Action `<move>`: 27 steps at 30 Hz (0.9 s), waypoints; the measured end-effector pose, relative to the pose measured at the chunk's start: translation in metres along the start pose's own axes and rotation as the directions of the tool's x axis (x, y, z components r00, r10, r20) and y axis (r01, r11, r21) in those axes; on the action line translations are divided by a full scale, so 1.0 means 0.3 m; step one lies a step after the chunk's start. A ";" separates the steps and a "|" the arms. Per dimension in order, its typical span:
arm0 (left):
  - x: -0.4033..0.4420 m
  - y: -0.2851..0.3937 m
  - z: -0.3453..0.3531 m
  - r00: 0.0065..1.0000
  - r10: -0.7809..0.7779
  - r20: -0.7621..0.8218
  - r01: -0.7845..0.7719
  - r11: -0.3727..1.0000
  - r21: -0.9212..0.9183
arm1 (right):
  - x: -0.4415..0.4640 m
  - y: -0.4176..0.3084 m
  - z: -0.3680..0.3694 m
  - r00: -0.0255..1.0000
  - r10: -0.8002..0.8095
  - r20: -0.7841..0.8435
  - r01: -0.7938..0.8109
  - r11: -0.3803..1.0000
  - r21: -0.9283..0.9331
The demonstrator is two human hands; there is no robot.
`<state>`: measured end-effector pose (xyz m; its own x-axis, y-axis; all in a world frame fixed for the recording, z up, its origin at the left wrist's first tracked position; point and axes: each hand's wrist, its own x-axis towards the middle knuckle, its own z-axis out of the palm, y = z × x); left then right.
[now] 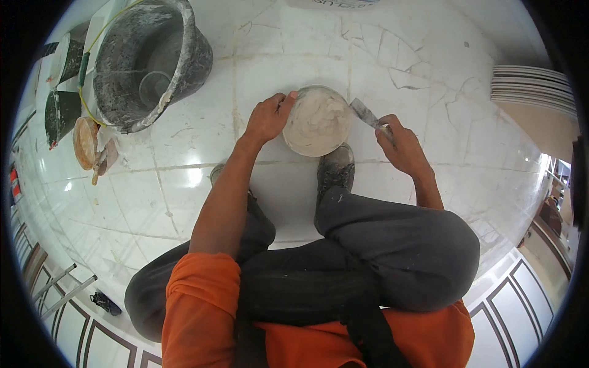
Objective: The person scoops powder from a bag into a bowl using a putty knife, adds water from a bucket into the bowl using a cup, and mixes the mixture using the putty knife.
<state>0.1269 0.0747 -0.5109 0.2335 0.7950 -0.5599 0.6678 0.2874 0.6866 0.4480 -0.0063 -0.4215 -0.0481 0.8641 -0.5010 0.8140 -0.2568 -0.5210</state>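
Note:
A round tub of cream-coloured paste (317, 121) stands on the floor just ahead of my shoes. My left hand (270, 116) grips the tub's left rim, thumb toward the paste and fingers around the outside. In my right hand (400, 146) is a putty knife (364, 113), its grey, smeared blade pointing up and left at the tub's right edge. The knife's handle is mostly hidden by my fingers. The paste's surface looks uneven, with swirls and ridges.
A large black bucket (147, 67) crusted with dried plaster lies tipped at the upper left. Dark smeared containers (62, 116) and a brown round-ended tool (85, 143) are beside it. Stacked panels (532, 89) stand at the right. Cracked-pattern white tiles (282, 67) cover the floor.

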 end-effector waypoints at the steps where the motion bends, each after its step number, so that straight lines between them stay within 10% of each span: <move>1: 0.001 0.003 -0.004 1.000 -0.012 0.018 0.012 1.000 0.028 | 0.002 0.001 -0.005 0.998 -0.050 -0.038 0.046 0.994 -0.100; 16: -0.007 0.053 -0.004 0.999 0.032 -0.015 -0.031 0.998 0.062 | 0.043 -0.013 -0.058 0.976 -0.213 0.049 0.211 0.863 -0.458; 27: -0.014 0.132 0.010 0.999 0.028 -0.031 -0.022 0.984 0.179 | 0.050 0.039 -0.025 0.992 -0.057 0.116 0.086 0.961 -0.264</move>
<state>0.1544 0.0811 -0.4829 0.2297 0.8191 -0.5257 0.7782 0.1699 0.6046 0.4612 0.0070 -0.4299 -0.1612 0.8215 -0.5469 0.9307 -0.0579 -0.3613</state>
